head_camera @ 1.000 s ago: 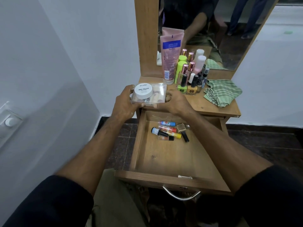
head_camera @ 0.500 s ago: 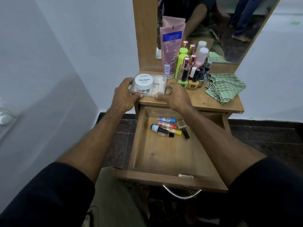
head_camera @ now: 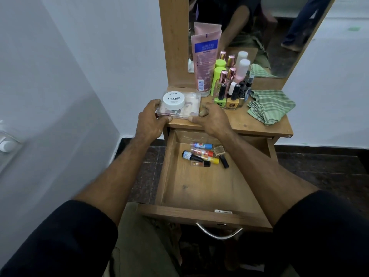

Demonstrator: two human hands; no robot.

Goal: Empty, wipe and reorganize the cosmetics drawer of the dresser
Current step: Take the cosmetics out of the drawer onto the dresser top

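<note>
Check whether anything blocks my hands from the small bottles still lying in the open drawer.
Nothing visible does. Both the left hand and right hand hold the clear case on the dresser top, just above the drawer. The small bottles lie uncovered at its back.

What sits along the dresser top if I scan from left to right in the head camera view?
Clear plastic case with a white nail polish tub on it → pink tube → yellow nail polish bottle → green striped cloth.
</note>
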